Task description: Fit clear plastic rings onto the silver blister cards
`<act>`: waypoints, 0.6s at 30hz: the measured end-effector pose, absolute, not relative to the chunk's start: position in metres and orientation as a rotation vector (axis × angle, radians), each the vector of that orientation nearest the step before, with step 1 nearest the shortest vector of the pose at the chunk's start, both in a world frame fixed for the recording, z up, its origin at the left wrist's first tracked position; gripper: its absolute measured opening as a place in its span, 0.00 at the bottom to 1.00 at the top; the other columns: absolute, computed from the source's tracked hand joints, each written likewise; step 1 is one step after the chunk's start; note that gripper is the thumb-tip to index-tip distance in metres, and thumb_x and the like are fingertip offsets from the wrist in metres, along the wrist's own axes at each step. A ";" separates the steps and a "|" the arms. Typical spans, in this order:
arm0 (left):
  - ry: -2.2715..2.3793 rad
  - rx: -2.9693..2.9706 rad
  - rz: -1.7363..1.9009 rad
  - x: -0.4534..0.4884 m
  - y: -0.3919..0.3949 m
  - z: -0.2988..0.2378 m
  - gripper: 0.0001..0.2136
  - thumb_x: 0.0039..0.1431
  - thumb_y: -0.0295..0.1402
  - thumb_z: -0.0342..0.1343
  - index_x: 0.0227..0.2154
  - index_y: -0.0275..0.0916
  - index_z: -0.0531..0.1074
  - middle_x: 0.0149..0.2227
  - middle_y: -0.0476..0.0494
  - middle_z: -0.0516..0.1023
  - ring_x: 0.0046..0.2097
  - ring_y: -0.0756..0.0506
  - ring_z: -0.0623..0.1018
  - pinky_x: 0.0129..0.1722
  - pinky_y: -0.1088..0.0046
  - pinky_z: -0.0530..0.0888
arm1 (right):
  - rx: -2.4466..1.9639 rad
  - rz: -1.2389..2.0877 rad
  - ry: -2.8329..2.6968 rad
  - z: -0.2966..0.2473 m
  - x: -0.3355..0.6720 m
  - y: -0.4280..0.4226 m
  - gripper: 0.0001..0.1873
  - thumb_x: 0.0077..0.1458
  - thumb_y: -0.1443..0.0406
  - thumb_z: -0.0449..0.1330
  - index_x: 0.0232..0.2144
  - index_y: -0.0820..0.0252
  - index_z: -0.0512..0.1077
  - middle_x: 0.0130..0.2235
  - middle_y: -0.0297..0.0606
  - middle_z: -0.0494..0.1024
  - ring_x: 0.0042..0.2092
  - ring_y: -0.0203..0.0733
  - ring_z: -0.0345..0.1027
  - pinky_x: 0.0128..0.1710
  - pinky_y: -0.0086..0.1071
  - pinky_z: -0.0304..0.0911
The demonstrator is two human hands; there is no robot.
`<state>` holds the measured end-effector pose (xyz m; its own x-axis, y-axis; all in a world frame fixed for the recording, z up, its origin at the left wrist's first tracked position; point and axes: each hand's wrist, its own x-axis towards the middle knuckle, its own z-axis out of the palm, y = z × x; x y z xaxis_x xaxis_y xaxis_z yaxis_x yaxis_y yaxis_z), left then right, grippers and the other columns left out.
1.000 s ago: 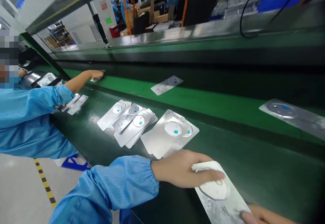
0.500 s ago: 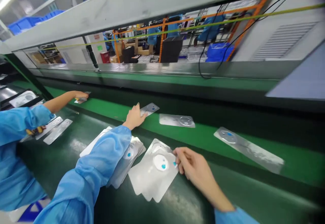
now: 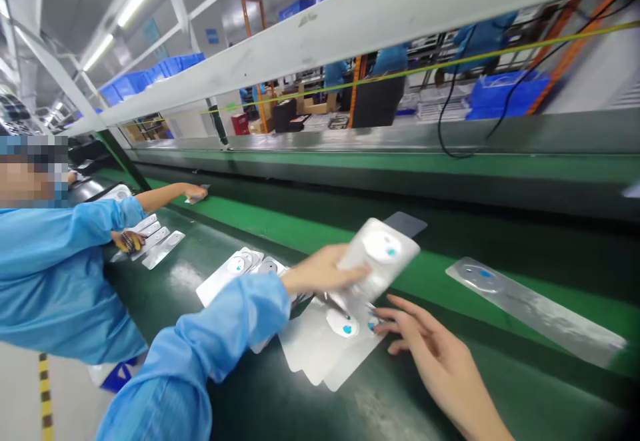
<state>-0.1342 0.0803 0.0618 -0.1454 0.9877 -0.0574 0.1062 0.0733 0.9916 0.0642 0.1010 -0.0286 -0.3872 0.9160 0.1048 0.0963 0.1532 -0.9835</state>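
My left hand point(image 3: 320, 271) grips a silvery foil pouch with a round white disc and blue dot point(image 3: 383, 251), lifted above the dark green bench. Under it lies a stack of similar pouches point(image 3: 327, 341). My right hand point(image 3: 430, 351) hovers open, fingers spread, with its fingertips at the right edge of that stack. A second fanned stack of narrower pouches point(image 3: 235, 271) lies to the left, partly hidden behind my left sleeve.
A bright green conveyor belt point(image 3: 270, 224) runs past the bench and carries a long foil pouch point(image 3: 535, 308) at the right. A co-worker in a blue smock point(image 3: 55, 261) on the left reaches onto the belt, with more pouches point(image 3: 157, 241) beside them. A steel rail and shelving stand behind.
My left hand has pulled back from the belt with a pouch in it and holds it over the stack. My right hand has let go of the stack's edge and opened.
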 end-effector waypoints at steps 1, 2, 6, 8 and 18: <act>1.363 1.207 1.158 -0.125 0.070 0.051 0.14 0.59 0.35 0.67 0.45 0.34 0.79 0.45 0.40 0.82 0.48 0.38 0.80 0.50 0.62 0.77 | -0.968 1.327 -1.716 -0.026 0.070 0.095 0.28 0.61 0.42 0.59 0.42 0.61 0.76 0.28 0.41 0.79 0.25 0.43 0.72 0.26 0.32 0.72; 1.293 1.219 1.132 -0.115 0.059 0.040 0.15 0.59 0.36 0.67 0.47 0.34 0.78 0.46 0.40 0.83 0.49 0.37 0.80 0.51 0.63 0.76 | -0.943 1.333 -1.800 -0.023 0.077 0.088 0.27 0.62 0.42 0.57 0.36 0.60 0.76 0.23 0.38 0.76 0.23 0.42 0.71 0.25 0.31 0.71; 1.115 0.948 1.204 -0.077 0.028 0.005 0.22 0.52 0.42 0.70 0.46 0.33 0.79 0.49 0.33 0.82 0.52 0.34 0.80 0.51 0.60 0.76 | -0.886 1.388 -2.083 -0.011 0.107 0.055 0.29 0.64 0.43 0.54 0.23 0.57 0.71 0.16 0.33 0.69 0.19 0.39 0.66 0.20 0.28 0.64; 0.966 0.736 1.242 -0.062 0.021 -0.001 0.22 0.47 0.42 0.72 0.41 0.31 0.80 0.49 0.29 0.82 0.53 0.31 0.80 0.51 0.59 0.77 | -0.890 1.421 -2.117 -0.009 0.117 0.042 0.28 0.64 0.44 0.54 0.23 0.57 0.71 0.17 0.33 0.70 0.19 0.40 0.66 0.20 0.28 0.64; 1.040 0.560 1.120 -0.048 0.007 -0.016 0.18 0.50 0.41 0.70 0.38 0.33 0.77 0.34 0.36 0.85 0.34 0.39 0.85 0.34 0.69 0.80 | -1.014 0.855 -1.856 -0.018 0.133 0.028 0.12 0.66 0.57 0.59 0.40 0.58 0.77 0.32 0.39 0.83 0.28 0.41 0.78 0.30 0.29 0.74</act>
